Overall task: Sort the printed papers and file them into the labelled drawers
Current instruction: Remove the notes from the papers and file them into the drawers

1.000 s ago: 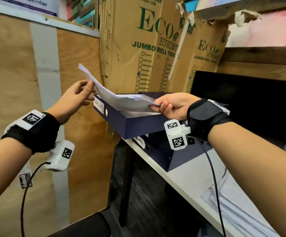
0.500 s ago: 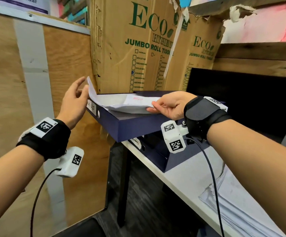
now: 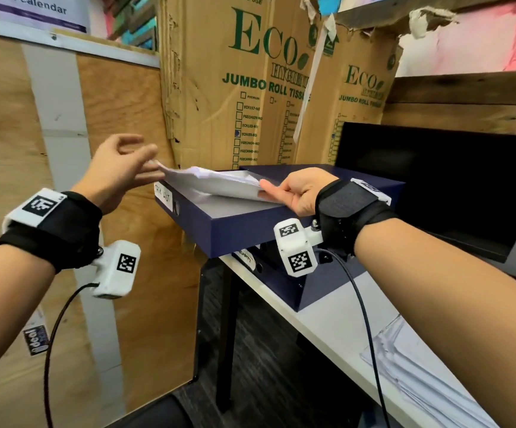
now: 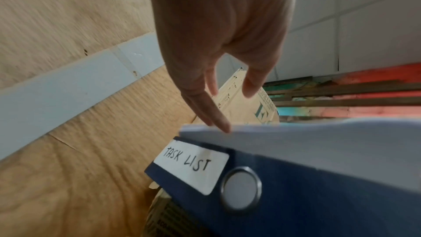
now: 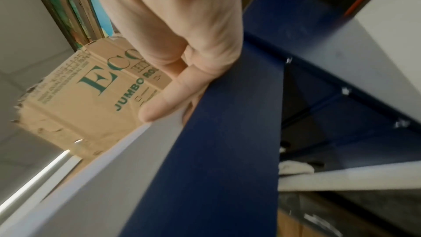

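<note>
A dark blue drawer [image 3: 241, 233] labelled "TASK LIST" [image 4: 191, 167] stands pulled out of its unit at the table's left end. White printed papers [image 3: 210, 183] lie slanted across its top, with their left end over the front edge. My left hand [image 3: 145, 165] has straight fingers, and one fingertip [image 4: 224, 127] touches the papers' left corner. My right hand [image 3: 269, 193] pinches the papers' [image 5: 91, 186] right edge, its thumb [image 5: 159, 107] on top, just above the drawer's side wall [image 5: 227, 150].
Tall ECO cardboard boxes [image 3: 235, 88] stand right behind the drawer unit. A black monitor [image 3: 435, 186] is to the right. More papers [image 3: 420, 366] lie stacked on the white table [image 3: 327, 319]. A second labelled drawer [image 3: 244, 257] sits below. A plywood wall [image 3: 111, 103] is close on the left.
The papers have come down from a raised slant onto the open drawer. My left hand has let go of their left end and now only touches it.
</note>
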### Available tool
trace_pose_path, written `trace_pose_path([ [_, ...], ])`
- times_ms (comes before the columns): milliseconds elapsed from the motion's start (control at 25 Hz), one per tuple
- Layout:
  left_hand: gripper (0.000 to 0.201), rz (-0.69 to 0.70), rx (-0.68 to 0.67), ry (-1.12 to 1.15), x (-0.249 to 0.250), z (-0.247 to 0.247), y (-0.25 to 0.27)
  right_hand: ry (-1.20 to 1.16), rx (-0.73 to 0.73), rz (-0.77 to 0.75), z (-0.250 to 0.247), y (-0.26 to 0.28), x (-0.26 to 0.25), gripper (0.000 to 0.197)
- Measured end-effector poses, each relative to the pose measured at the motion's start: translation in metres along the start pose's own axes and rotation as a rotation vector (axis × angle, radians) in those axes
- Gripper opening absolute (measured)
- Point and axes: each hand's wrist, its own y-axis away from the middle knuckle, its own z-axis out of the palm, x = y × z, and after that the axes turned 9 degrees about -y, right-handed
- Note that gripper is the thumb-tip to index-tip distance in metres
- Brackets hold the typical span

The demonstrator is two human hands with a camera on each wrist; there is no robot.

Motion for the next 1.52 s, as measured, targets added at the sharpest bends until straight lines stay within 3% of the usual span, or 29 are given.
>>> trace_pose_path([
  [160, 0.02, 0.154, -0.167, -0.383, -0.015, 0.007, 0.011, 0.092, 0.068, -0.153, -0.01, 0.004, -0.005, 0.045],
  [280, 0.033, 0.238, -0.242, -0.634, -0.025, 0.016, 0.015, 0.457, 0.075, -0.217, -0.009, 0.025, -0.011, 0.025],
  [320, 0.04, 0.255, -0.197, -0.664, -0.03, 0.022, 0.015, 0.671, 0.08, -0.272, -0.009, 0.03, -0.013, 0.014],
  [400, 0.046, 0.253, 0.029, -0.647, -0.043, 0.038, 0.015, 1.092, 0.127, -0.502, -0.015, 0.033, -0.017, 0.022],
  [480, 0.047, 0.195, 0.242, -0.531, -0.05, 0.055, 0.021, 1.297, 0.188, -0.743, -0.026, 0.03, -0.021, 0.028],
  [560, 0.047, 0.136, 0.309, -0.434, -0.054, 0.07, 0.021, 1.289, 0.194, -0.786, -0.041, 0.024, -0.026, 0.028],
  [640, 0.045, 0.108, 0.273, -0.373, -0.054, 0.086, 0.018, 1.223, 0.227, -0.79, -0.059, 0.014, -0.031, 0.027],
  [800, 0.039, -0.016, -0.021, -0.264, -0.047, 0.142, 0.011, 1.253, 0.536, -0.926, -0.102, -0.007, -0.04, 0.036],
  [960, 0.045, -0.174, -0.215, -0.033, -0.051, 0.196, 0.0, 1.263, 0.665, -0.825, -0.15, -0.013, -0.04, 0.041],
  [1040, 0.038, -0.238, -0.214, 0.044, -0.058, 0.207, -0.012, 1.263, 0.706, -0.785, -0.173, -0.013, -0.044, 0.041],
  [1120, 0.033, -0.231, -0.18, -0.019, -0.051, 0.216, -0.006, 1.263, 0.745, -0.784, -0.197, -0.011, -0.047, 0.04],
  [1200, 0.032, -0.09, -0.041, -0.12, -0.042, 0.224, 0.006, 1.25, 0.789, -0.785, -0.219, -0.003, -0.052, 0.04],
  [1280, 0.032, 0.214, 0.192, -0.139, -0.021, 0.236, 0.031, 1.228, 0.831, -0.782, -0.241, 0.007, -0.057, 0.04],
  [1360, 0.03, 0.535, 0.287, -0.099, 0.006, 0.261, 0.061, 1.222, 0.88, -0.774, -0.267, 0.021, -0.06, 0.04],
  [1440, 0.029, 0.773, 0.219, -0.058, 0.031, 0.295, 0.092, 1.25, 0.938, -0.776, -0.296, 0.037, -0.061, 0.039],
  [1520, 0.028, 0.918, 0.039, -0.026, 0.047, 0.329, 0.124, 1.28, 1.01, -0.79, -0.326, 0.052, -0.06, 0.038],
])
